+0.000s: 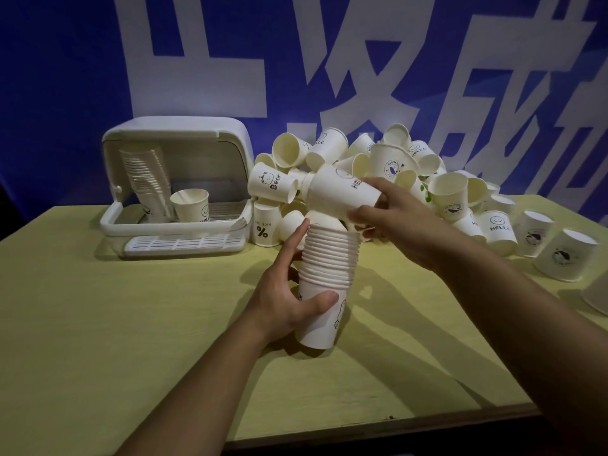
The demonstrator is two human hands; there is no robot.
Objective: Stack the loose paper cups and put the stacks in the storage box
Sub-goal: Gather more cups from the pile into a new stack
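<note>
Nearest the camera: two bare forearms reaching out over a yellow-green table [98, 324].

Left hand [289, 301]: wrapped round the lower part of a tall stack of cups [324, 274], thumb across the front of the bottom cup, fingers extended up the far side toward the rims. Stack apparently held just clear of the table, tilted slightly to the right; contact with the tabletop cannot be confirmed.

Right hand [388, 215]: gripping a single cup [339, 192] at its rim end, fingers curled over the rim. Cup lying almost on its side, base pointing left, just above the top of the stack and not yet seated.

Storage box [177, 182]: at the back left of the table, lid raised. Already inside: one long leaning stack at the left and one upright cup beside it. Drip tray pulled out in front.

Loose cups [411, 169]: heaped at the back of the table, right of the box, with several more standing upside down at the far right.

Step in hand, by judgement: stacking, at the point of adding one cup; task far from finished, given the size of the heap.

Next move, by judgement: turn the cup base-down, line it up with the top rim, press in lightly, with the stack steadied against tipping.
</note>
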